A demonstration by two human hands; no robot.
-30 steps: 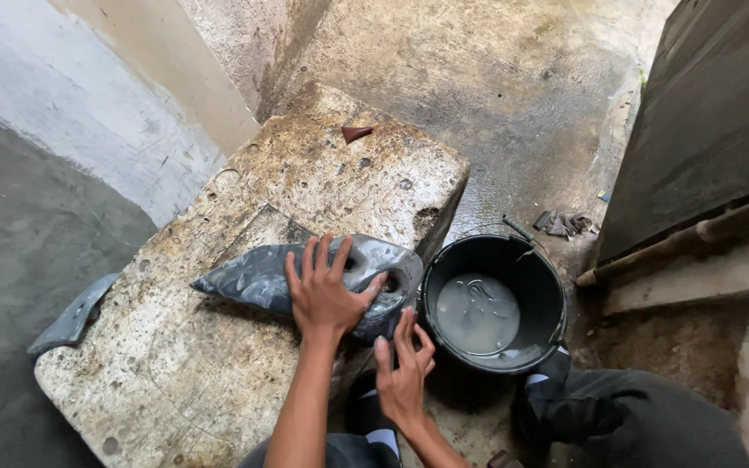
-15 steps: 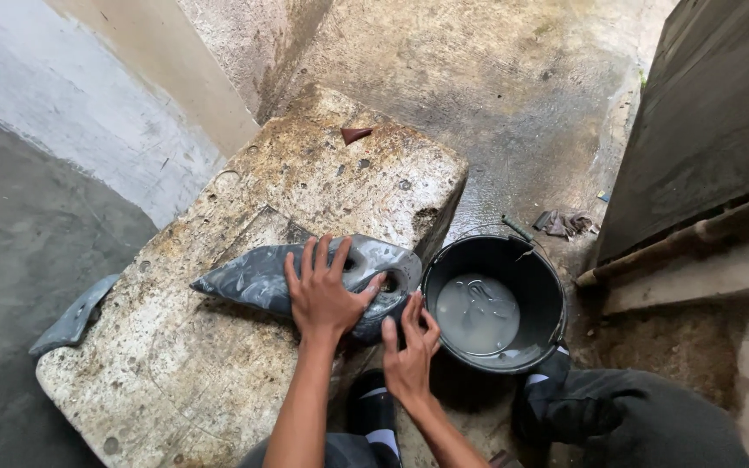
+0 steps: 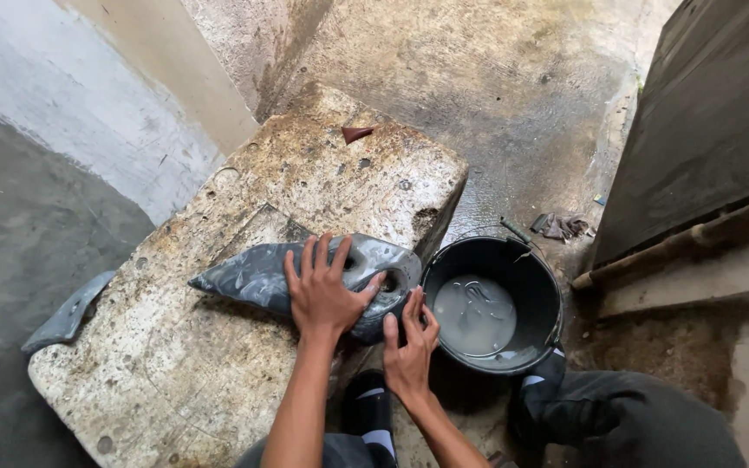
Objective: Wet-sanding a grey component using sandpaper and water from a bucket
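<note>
Grip of the left hand (image 3: pixel 322 295) is spread wide, pressed flat on a wet grey cloth (image 3: pixel 253 279) lying on the stained stone tabletop (image 3: pixel 175 364). The right hand (image 3: pixel 407 347) is set open-fingered against the cloth's near end at the slab's edge, just beside a black bucket (image 3: pixel 548 299) of cloudy water. A small reddish-brown triangular scrap (image 3: pixel 356 133) is seen at the slab's far end.

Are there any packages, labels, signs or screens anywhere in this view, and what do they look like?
None show: no package, label, sign or screen.
Grey wet cloth: lies on the stone slab, rumpled, pressed by the left hand.
Stone slab: left of centre, rough, pale and stained.
Black bucket: right of the slab, round, holding cloudy water; the right hand is beside it.
Small crumpled scrap: on the wet floor beyond the bucket, greyish.
</note>
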